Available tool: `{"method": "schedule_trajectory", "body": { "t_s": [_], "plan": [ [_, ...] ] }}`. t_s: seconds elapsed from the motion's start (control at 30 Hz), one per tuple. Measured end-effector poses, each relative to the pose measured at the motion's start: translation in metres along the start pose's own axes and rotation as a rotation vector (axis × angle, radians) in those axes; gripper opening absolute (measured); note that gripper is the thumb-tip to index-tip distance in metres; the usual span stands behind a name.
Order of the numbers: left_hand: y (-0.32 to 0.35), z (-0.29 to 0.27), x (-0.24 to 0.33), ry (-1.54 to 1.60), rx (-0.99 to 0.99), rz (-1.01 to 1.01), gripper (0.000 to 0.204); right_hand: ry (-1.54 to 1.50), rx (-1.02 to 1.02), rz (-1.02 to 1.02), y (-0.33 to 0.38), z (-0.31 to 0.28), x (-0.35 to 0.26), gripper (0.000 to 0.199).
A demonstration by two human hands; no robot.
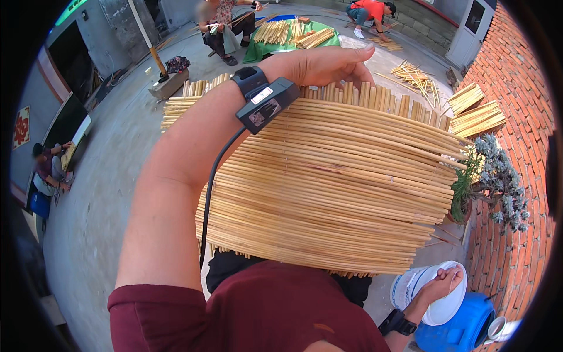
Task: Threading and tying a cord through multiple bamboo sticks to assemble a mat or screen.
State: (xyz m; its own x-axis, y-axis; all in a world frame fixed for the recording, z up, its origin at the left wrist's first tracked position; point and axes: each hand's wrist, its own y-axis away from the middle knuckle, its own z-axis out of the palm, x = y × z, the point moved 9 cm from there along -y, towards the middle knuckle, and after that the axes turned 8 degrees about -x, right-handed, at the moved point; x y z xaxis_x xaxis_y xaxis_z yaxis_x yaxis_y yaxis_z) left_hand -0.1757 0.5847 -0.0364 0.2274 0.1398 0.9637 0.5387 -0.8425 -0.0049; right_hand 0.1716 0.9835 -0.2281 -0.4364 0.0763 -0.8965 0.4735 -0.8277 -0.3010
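Note:
A broad mat of pale yellow stalks (328,188) lies before my body, its stalks side by side and crossed by faint lines of thread. Along its far edge stand the cut ends of more stalks (404,104). My left arm reaches across the mat, and my left hand (340,66) rests at that far edge, thumb stretched out and fingers bent downward, partly hidden. Low on the right, my right hand (441,286) is closed in a pinch in front of a white bucket (431,317). What its fingers hold, perhaps a thin strand, is too small to make out.
A blue barrel (460,325) stands beside the bucket. A grey-leaved plant (498,182) and a brick wall (522,117) border the right. Stalk bundles (478,119) lie beyond the mat. Several people work farther off, one near a green sheet (258,54). A box and cable (267,105) sit on my left wrist.

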Motion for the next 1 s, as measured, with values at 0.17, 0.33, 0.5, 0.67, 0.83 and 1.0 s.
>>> {"method": "schedule_trajectory", "body": {
  "t_s": [0.17,0.33,0.5,0.67,0.83,1.0],
  "plan": [
    [0.002,-0.002,0.006,-0.181,-0.049,-0.063,0.05,-0.317,-0.491,-0.063,0.041,0.175,-0.058,0.012],
    [0.01,0.019,0.021,-0.382,-0.279,-0.032,0.054,-0.249,-0.723,0.007,0.076,0.219,-0.053,0.011],
    [0.027,0.029,0.028,-0.736,0.042,-0.043,0.059,-0.117,-0.706,0.027,0.055,0.193,-0.051,0.011],
    [0.03,0.021,0.015,-0.669,0.091,-0.065,0.058,-0.317,-0.501,0.191,-0.041,0.103,0.015,0.012],
    [0.028,0.015,0.009,-0.641,0.13,-0.003,0.058,2.132,-1.401,0.743,-0.014,-0.07,0.212,0.041],
    [0.034,0.016,0.006,-0.559,0.133,-0.02,0.058,1.385,-1.0,0.858,0.05,-0.035,0.202,0.023]
  ]
}}
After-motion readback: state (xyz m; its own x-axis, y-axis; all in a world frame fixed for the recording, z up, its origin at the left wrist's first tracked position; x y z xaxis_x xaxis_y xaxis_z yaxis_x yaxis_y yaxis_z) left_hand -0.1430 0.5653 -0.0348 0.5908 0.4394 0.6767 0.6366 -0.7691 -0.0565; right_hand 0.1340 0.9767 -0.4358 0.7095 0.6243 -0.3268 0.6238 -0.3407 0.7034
